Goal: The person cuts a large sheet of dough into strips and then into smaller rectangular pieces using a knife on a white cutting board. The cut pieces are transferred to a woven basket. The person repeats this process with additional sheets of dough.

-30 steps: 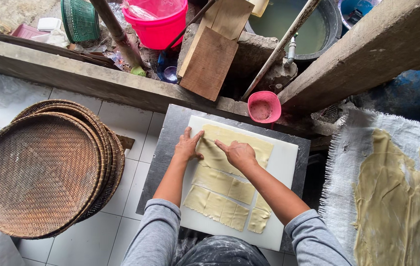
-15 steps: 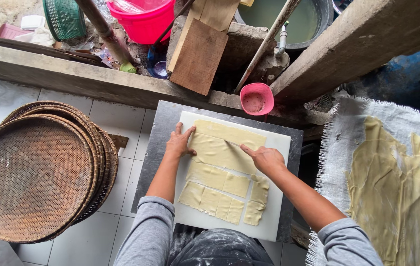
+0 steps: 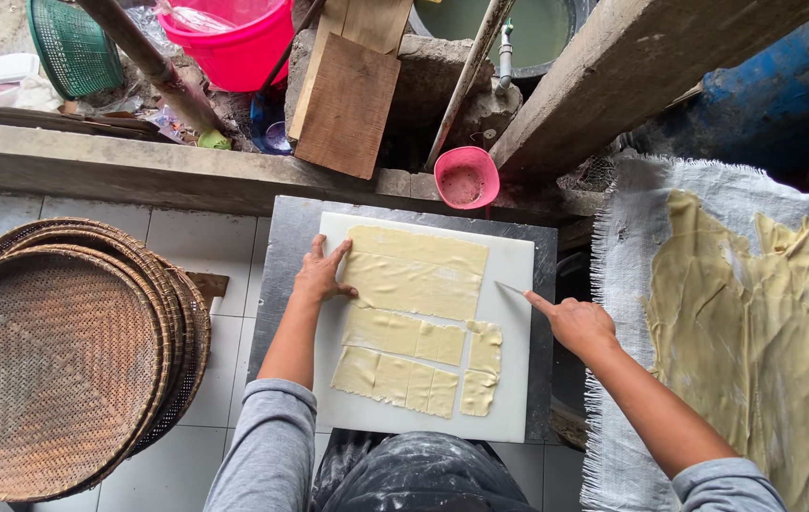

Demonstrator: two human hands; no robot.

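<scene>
Pressing flat on dough sheet (image 3: 414,273): L hand (image 3: 321,275), fingers spread; R hand (image 3: 577,324) pinching knife (image 3: 511,288).

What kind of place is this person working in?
Probably a small home food workshop, partly outdoors: pale dough sheets being cut on a white board, stacked woven trays on a tiled floor, and more sheet drying on cloth.

White tiled counter (image 3: 186,237) under metal sheet (image 3: 281,246) and woven trays (image 3: 54,370)

Woven trays (image 3: 54,370), pink bucket (image 3: 234,43), green basket (image 3: 73,43)
</scene>
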